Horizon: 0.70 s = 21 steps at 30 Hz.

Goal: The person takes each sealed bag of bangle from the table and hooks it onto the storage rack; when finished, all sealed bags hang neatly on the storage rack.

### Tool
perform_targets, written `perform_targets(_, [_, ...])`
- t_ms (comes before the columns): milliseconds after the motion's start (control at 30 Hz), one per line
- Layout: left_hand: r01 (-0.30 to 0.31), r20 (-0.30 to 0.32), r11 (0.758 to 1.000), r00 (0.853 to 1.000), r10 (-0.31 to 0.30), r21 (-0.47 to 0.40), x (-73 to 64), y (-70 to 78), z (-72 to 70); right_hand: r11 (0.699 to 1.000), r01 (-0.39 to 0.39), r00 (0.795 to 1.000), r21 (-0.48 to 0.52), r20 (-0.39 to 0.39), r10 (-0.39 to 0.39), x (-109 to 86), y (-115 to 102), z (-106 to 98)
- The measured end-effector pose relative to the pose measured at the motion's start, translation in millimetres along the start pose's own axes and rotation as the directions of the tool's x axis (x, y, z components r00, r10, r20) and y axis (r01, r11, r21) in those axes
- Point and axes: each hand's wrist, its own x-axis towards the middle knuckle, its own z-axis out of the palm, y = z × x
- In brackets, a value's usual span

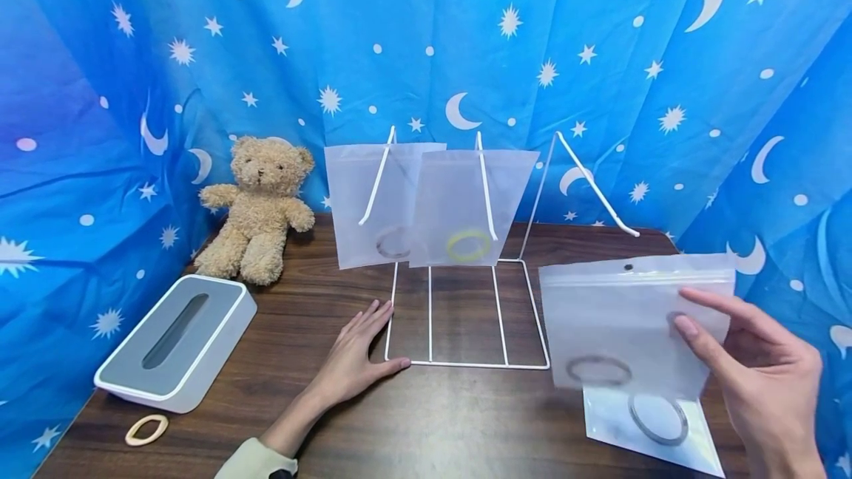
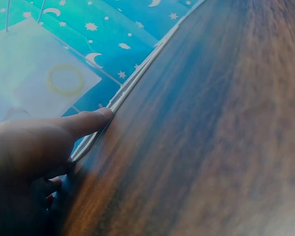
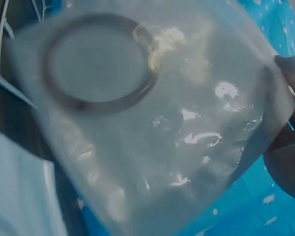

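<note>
Between thumb and fingers, my right hand (image 1: 765, 361) pinches the right side of a frosted zip bag (image 1: 626, 316). A dark bangle (image 3: 101, 105) shows through the bag's clear face in the right wrist view. My left hand (image 1: 359, 350) lies on the table with fingers extended, touching the front-left corner of a white wire rack (image 1: 466, 365). From the rack's left and middle prongs hang two more bags: one bag (image 1: 359, 191) with a dull ring-shaped item, one bag (image 1: 459, 194) with a yellow bangle (image 1: 468, 245). The right prong (image 1: 599, 187) carries no bag.
Below the held bag, another bag (image 1: 602, 420) with a grey bangle (image 1: 657, 420) lies on the table. At left are a tissue box (image 1: 226, 361), a wooden ring (image 1: 146, 431) and a teddy bear (image 1: 256, 213). A blue starry curtain (image 1: 399, 35) encloses the table.
</note>
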Motion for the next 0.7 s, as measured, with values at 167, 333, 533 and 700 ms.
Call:
perform_targets(167, [0.002,0.009,1.0,1.0,-0.002,0.008,0.3,0.9,-1.5,0.872,0.223,0.975,0.437,-0.105,-0.197,13.6,0.5,11.3])
perform_targets(333, [0.001,0.008,1.0,1.0,-0.001,0.012,0.1,-0.3,-0.5,0.828,0.249,0.969,0.502,-0.134,-0.21,22.9,4.5,20.0])
perform_targets(533, [-0.003,0.006,1.0,1.0,0.003,0.016,0.4,-1.2,0.2,0.801,0.249,0.968,0.544,-0.154,-0.197,27.8,8.1,25.5])
perform_targets(700, [-0.006,-0.002,1.0,1.0,0.006,0.013,0.8,-1.8,0.6,0.808,0.23,0.973,0.543,-0.153,-0.175,30.8,9.3,29.4])
